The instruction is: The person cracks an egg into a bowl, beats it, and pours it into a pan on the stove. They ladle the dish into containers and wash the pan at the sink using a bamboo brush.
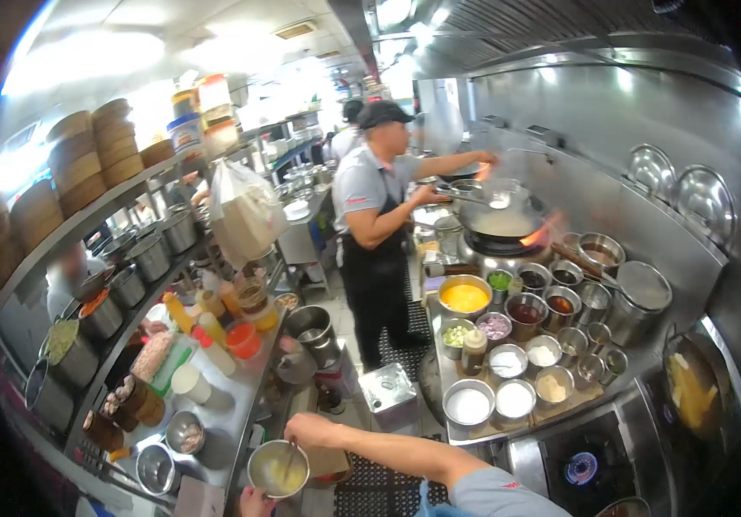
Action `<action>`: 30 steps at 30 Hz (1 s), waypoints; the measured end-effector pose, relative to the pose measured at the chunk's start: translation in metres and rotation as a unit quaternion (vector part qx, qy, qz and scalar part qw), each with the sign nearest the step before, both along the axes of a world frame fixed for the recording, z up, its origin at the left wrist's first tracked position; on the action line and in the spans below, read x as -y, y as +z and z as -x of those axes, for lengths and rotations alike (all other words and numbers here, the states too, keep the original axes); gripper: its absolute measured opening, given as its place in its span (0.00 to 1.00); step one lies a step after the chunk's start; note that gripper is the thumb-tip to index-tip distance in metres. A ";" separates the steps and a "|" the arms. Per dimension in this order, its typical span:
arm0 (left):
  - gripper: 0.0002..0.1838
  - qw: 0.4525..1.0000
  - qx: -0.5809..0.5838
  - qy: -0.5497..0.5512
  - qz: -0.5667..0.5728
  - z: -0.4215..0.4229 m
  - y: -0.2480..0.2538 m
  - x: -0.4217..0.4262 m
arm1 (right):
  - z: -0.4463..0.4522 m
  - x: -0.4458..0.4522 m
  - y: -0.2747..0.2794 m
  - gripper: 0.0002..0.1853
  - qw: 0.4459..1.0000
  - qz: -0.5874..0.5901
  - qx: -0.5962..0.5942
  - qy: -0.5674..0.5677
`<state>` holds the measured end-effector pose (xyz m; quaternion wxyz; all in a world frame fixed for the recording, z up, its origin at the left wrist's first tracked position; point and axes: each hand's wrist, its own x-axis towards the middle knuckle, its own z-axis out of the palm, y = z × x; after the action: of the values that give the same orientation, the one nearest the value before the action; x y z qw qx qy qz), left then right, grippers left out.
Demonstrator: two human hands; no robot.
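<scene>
A metal bowl (254,466) with a pale yellow mixture in it is held over the gap beside the left counter. My left hand (256,501) grips its near rim from below, partly cut off by the frame's bottom edge. Above the far rim, my right hand (310,429) is closed on a thin utensil (290,460) that dips into the mixture; its exact kind is too small to tell. On the counter left of the bowl stand a small metal bowl with pale pieces (185,432) and a metal pot (156,470).
A co-worker (375,198) stands ahead at a flaming wok (501,220). To the right are seasoning containers (467,403), a lit burner (581,468) and a wok with pale yellow strips (694,388). A square metal tin (389,389) stands on the floor. Bottles (215,351) line the left counter.
</scene>
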<state>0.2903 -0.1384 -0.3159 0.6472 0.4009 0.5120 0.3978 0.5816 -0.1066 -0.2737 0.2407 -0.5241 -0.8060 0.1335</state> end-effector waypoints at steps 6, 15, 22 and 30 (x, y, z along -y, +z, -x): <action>0.07 1.000 -0.005 -0.021 0.018 -0.001 -0.038 -0.026 | -0.004 0.007 -0.004 0.06 0.999 -0.016 -0.028 -0.011; 0.19 0.998 0.037 -0.037 0.021 -0.015 -0.014 -0.017 | -0.015 0.013 0.002 0.04 0.999 -0.005 -0.013 -0.042; 0.17 0.999 -0.001 -0.049 0.006 -0.015 -0.021 -0.021 | -0.022 0.005 -0.017 0.04 0.999 -0.023 0.001 -0.047; 0.05 0.999 0.023 -0.041 0.023 -0.023 -0.037 -0.031 | -0.029 0.017 -0.004 0.05 0.987 -0.100 0.092 -0.081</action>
<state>0.3137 -0.1071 -0.3531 0.6839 0.3974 0.4889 0.3678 0.6105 -0.1241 -0.2773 0.2265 -0.5707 -0.7891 -0.0160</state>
